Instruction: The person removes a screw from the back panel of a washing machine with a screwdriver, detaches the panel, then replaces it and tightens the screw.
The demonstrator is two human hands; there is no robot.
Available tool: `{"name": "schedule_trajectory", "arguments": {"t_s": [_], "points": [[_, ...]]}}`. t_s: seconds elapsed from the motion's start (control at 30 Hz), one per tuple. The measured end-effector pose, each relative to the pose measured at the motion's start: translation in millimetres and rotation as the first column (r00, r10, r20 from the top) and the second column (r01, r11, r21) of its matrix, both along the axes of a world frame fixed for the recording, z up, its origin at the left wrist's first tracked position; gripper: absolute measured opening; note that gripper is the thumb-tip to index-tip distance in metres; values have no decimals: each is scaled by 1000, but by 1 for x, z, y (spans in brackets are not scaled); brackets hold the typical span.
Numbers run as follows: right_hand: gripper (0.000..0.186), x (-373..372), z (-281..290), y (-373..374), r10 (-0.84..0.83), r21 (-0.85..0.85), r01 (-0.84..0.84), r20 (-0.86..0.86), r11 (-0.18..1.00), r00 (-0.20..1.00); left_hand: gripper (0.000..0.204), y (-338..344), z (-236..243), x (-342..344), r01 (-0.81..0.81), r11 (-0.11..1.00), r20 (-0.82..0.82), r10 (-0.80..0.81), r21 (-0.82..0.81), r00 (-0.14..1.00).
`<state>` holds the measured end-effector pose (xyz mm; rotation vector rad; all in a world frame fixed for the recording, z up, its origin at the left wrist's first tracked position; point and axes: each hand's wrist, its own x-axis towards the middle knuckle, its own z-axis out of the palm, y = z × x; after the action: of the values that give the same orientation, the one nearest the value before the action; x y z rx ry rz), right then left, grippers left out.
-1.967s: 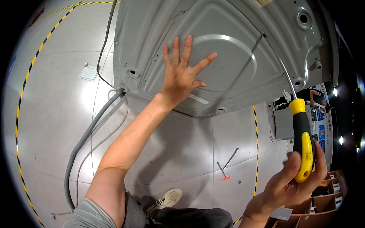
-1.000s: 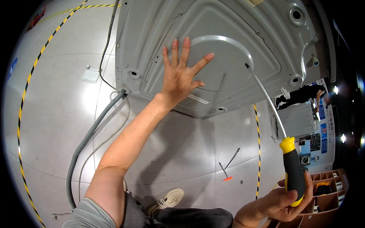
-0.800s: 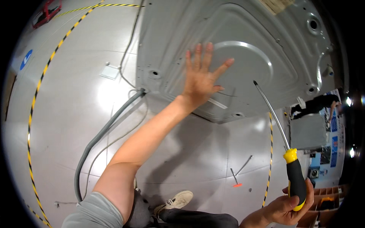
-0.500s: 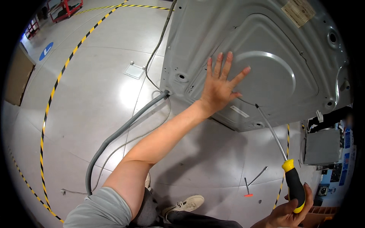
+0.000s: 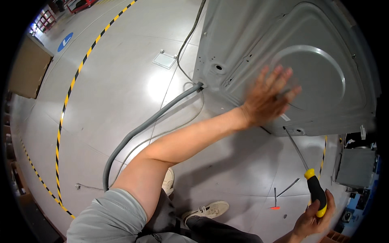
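Note:
My left hand (image 5: 270, 95), slightly motion-blurred, has its fingers apart against the large grey pressed-metal panel (image 5: 320, 73) at upper right. My right hand (image 5: 315, 215) grips the black and yellow handle of a long screwdriver (image 5: 315, 190) at lower right. Its shaft points up toward the panel's lower edge; whether the tip touches is unclear. A thick grey hose (image 5: 146, 124) runs from the panel's left corner down to the floor, beside thinner cables (image 5: 184, 44).
Striped floor tape (image 5: 73, 84) runs at left, past a cardboard-coloured box (image 5: 30, 69) and red carts (image 5: 79, 4). A white square piece (image 5: 164, 60) lies near the cable. Two metal tools (image 5: 275, 200), one red-handled, lie by my feet (image 5: 210, 210). A grey appliance (image 5: 354, 166) stands at far right.
My view has turned leftward, shifting the panel right. The screwdriver tip has come down from mid-panel toward its lower edge. My left hand, sharp earlier, is now blurred.

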<state>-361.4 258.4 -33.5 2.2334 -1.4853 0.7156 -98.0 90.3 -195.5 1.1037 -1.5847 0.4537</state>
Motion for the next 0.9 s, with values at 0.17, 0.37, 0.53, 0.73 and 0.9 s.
{"name": "schedule_trajectory", "arguments": {"t_s": [0.17,0.37,0.53,0.73,0.9], "points": [[30,-28,-56,-16,-11,234,-10,91,972,996,24,22,-19,-2,-23,984,225,-17,177,974],[30,-71,-90,-26,-71,355,-22,247,934,966,41,57,-67,24,228,592,62,-428,773,902],[27,-52,-121,12,-309,571,167,160,804,938,26,136,-211,-2,192,242,57,-749,951,660],[25,-65,-183,51,-433,759,103,249,642,867,35,189,-234,-53,89,219,111,-755,972,646],[24,-67,-198,64,-535,830,73,287,553,794,27,181,-254,-61,-69,55,87,-727,996,681]]}}
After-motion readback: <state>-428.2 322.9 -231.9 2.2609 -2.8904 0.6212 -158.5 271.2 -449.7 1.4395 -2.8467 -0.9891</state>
